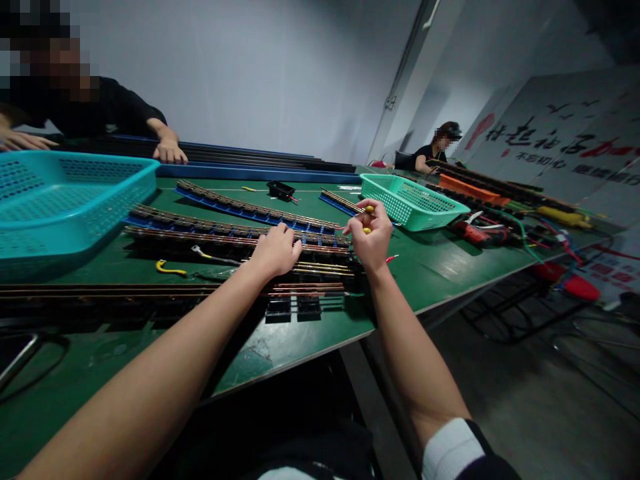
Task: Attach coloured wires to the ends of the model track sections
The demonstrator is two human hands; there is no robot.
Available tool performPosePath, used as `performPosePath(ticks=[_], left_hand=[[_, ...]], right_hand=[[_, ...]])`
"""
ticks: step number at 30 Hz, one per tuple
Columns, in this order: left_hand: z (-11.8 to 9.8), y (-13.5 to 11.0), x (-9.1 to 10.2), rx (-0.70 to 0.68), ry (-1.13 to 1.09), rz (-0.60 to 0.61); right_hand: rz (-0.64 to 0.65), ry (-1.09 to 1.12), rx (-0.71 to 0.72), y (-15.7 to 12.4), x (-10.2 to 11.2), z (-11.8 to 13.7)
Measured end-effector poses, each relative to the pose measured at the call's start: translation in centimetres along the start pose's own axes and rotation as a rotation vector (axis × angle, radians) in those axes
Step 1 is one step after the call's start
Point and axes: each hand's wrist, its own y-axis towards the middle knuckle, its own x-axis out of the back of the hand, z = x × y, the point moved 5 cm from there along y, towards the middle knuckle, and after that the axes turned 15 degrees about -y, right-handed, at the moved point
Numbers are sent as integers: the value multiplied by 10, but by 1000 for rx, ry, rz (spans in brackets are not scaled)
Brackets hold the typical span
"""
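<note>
Over the green table (pixel 450 273), lays left hand (pixel 276 252), with bent, close-set fingers, on the metal-rodded strips (pixel 210 227) left of middle, seemingly to steady them; cannot tell whether gripping or only resting. Pinches what looks like a small yellow-ended tool (pixel 369 209) in right hand (pixel 373 233), at the strips' right ends, probably for close work there. Has a blue basket (pixel 100 220) at left and a green basket (pixel 435 219) at far right, apparently set clear of the strips yet within reach. Reads 不忘初心 on the far-right wall (pixel 530 100), beneath larger black and red characters, partly blurred. Finds no readable brand or label elsewhere.
</note>
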Motion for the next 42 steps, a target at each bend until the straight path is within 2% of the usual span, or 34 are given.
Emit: performPosePath(ticks=[8, 12, 15, 20, 24, 28, 34, 37, 42], left_hand=[[0, 0, 1, -7, 2, 1], [0, 0, 0, -1, -10, 4], [0, 0, 1, 0, -6, 4], [0, -1, 1, 3, -3, 7], [0, 0, 1, 1, -2, 3], [0, 0, 1, -1, -3, 3], [0, 0, 0, 3, -7, 0], [0, -1, 0, 4, -6, -1], [-1, -1, 1, 10, 1, 6]], right_hand=[[-165, 204, 112, 2, 33, 11], [-116, 218, 144, -9, 38, 16], [-130, 227, 173, -17, 45, 20], [-113, 294, 206, -18, 56, 24], [-64, 353, 164, -15, 53, 15], [43, 356, 132, -25, 43, 5], [172, 100, 172, -53, 38, 6], [147, 29, 221, -59, 39, 8], [67, 168, 227, -53, 44, 8]])
